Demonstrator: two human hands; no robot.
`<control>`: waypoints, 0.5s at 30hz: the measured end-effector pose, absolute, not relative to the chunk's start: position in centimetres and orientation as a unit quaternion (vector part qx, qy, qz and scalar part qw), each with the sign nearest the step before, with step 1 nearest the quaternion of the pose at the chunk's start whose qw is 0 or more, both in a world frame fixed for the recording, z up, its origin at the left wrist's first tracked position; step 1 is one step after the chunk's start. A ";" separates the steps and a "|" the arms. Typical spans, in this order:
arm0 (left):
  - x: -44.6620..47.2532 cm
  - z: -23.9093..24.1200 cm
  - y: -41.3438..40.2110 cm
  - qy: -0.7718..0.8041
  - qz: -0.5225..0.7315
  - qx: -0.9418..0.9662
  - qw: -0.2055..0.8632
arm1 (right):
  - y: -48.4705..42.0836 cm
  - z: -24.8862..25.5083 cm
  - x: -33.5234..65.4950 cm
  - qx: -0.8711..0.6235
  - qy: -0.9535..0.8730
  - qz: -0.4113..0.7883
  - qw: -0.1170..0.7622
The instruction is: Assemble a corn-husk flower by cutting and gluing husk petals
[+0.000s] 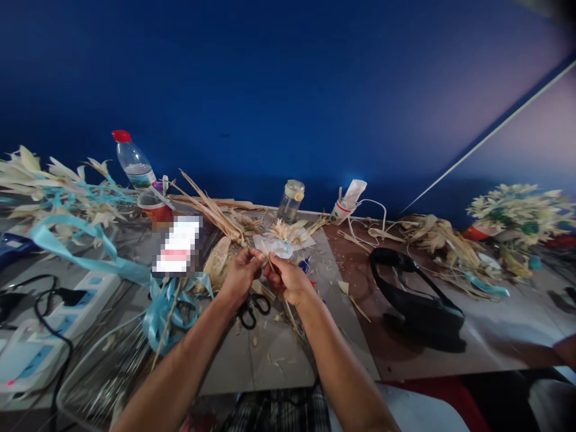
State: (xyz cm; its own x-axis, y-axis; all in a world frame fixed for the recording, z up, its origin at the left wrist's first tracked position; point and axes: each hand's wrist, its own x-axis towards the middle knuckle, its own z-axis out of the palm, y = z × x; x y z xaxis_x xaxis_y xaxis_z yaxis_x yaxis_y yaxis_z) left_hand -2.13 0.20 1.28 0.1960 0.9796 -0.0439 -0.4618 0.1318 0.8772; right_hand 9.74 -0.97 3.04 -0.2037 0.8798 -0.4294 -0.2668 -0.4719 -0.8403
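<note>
Husk strip (pixel 268 257) pinched between both hands, held just above the table (pixel 279 360). Left hand (pixel 240 275) closed on its left end with thumb and fingertips. Right hand (pixel 288 279) closed on the other end, knuckles almost meeting the left. Exact finger contact too small to tell. Black scissors (pixel 253 310) lie on the table directly below the grip. White paper (pixel 281 245) with husk bits sits just behind the grip, glass jar (pixel 291 201) farther behind. Blue ribbon (pixel 166 300) left of the grip, beside the left forearm. Black band (pixel 418 294) well off to the right.
</note>
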 end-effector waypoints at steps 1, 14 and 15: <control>-2.2 1.4 0.2 0.332 0.532 0.380 0.680 | -0.9 3.0 9.9 -0.472 -0.302 0.728 0.395; -3.3 2.1 0.3 0.332 0.531 0.321 0.711 | -0.8 3.1 11.9 -0.295 -0.277 0.843 0.356; -3.4 2.1 0.4 0.332 0.531 0.321 0.711 | -0.8 3.2 12.1 -0.288 -0.278 0.843 0.358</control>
